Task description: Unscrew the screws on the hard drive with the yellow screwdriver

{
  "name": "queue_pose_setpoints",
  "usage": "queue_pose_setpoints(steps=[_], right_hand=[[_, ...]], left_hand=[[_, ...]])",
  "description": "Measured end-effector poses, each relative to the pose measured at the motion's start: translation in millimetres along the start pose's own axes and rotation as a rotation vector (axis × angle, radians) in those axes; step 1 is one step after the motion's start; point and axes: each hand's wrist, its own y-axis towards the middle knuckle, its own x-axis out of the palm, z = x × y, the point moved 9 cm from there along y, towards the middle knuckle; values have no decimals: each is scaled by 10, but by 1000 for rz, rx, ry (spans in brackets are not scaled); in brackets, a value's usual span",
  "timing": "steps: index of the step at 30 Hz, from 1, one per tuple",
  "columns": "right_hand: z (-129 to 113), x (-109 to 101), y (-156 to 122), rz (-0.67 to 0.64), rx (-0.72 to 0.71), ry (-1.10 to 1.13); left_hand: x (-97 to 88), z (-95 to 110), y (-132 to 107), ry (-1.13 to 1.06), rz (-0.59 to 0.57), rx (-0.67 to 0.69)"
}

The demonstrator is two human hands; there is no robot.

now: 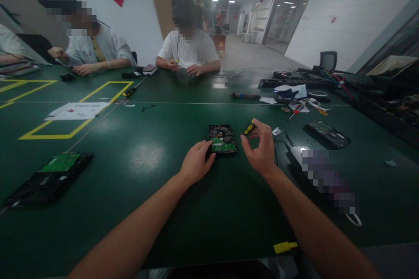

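Note:
A hard drive point(223, 139) with its green circuit board facing up lies on the green table in front of me. My left hand point(198, 160) grips its left edge, thumb at the near corner and fingers along the side. Just right of the drive, my right hand point(260, 148) is raised with thumb and fingers closed on a black-and-yellow screwdriver point(249, 128). Its handle shows; I cannot make out the shaft or tip. The screwdriver and the drive are apart.
Another hard drive point(327, 134) and a blurred-out long object point(327, 178) lie right. At left rests a black unit with a green board point(49, 178). Further off are a paper sheet point(77, 111), a yellow-black screwdriver point(129, 92) and a red screwdriver point(297, 110). Two people point(193, 52) point(104, 48) work opposite.

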Motion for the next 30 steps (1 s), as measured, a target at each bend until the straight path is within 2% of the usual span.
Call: queue_pose_setpoints(steps=[18, 24, 30], right_hand=[[46, 57, -20, -26, 23, 85], [31, 6, -19, 25, 0, -6], [-3, 46, -10, -27, 3, 62]], left_hand=[[-20, 19, 0, -18, 11, -5], [-41, 37, -4, -20, 15, -1], [-35, 24, 0, -15, 9, -5]])
